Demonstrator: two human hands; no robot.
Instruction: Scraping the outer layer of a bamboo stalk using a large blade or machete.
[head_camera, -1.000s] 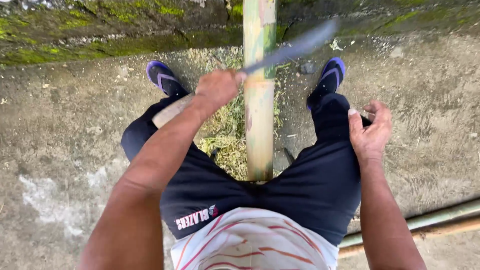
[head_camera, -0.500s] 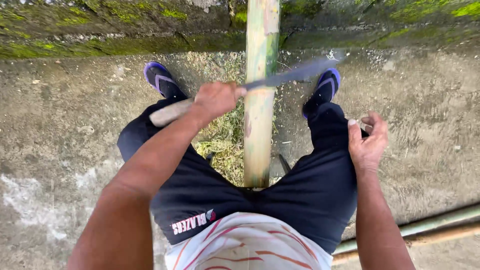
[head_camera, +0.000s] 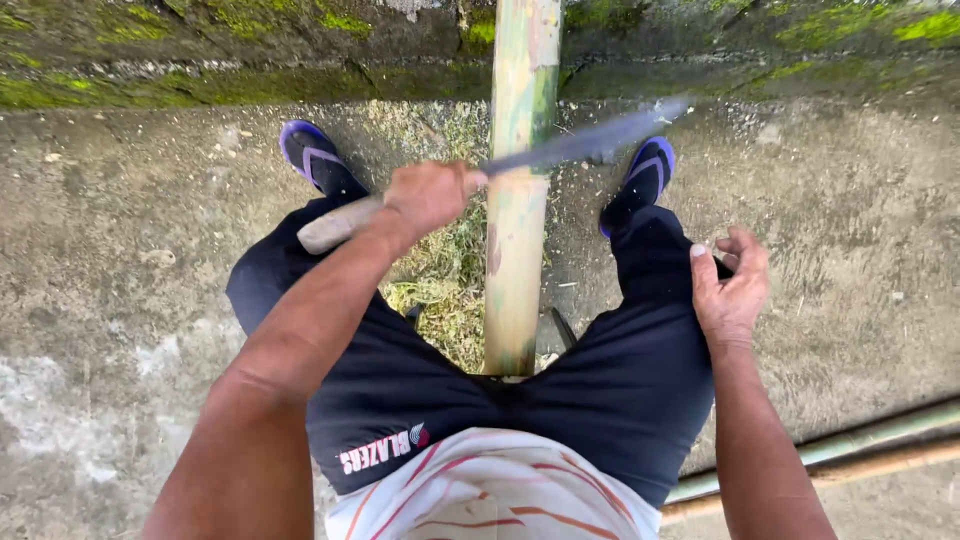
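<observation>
This is an outdoor yard. A rough concrete floor (head_camera: 150, 300) runs to a moss-covered wall base (head_camera: 200, 60) at the far side. Grass shavings (head_camera: 445, 290) litter the ground.

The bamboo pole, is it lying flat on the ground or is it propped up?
Propped up. The bamboo pole runs from between the person's legs up over the mossy ledge, while the left hand lays a long knife across it.

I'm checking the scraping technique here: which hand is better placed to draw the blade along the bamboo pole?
Left. The left hand grips the long grey knife, its blade lying across the green bamboo pole. The right hand rests on the thigh, apart from both.
</observation>
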